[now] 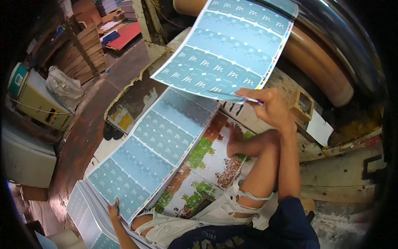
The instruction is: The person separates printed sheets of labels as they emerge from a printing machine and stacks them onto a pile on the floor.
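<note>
A large teal and light-blue printed sheet (232, 50) slopes up toward the machine's rollers, its far end at a shiny cylinder. At that sheet's near right corner is my right hand (271, 108), closed around a slim pen-like stick (252, 99), white with a purple part; its index finger rests on the sheet's edge. A second printed sheet (159, 135) of the same pattern lies below, partly shaded by the upper one. My left hand (114, 212) pinches its near left edge, thumb on top, fingers mostly hidden. Under it a thick stack of printed sheets (83, 207) fans out at the lower left.
Large metal rollers (319, 62) fill the upper right. A small wooden box (301, 104) and white paper (320, 128) sit on the machine's ledge. My bare leg (259, 162) is bent over a patterned board (207, 166). Cartons (45, 108) and a grey bag (64, 87) stand left.
</note>
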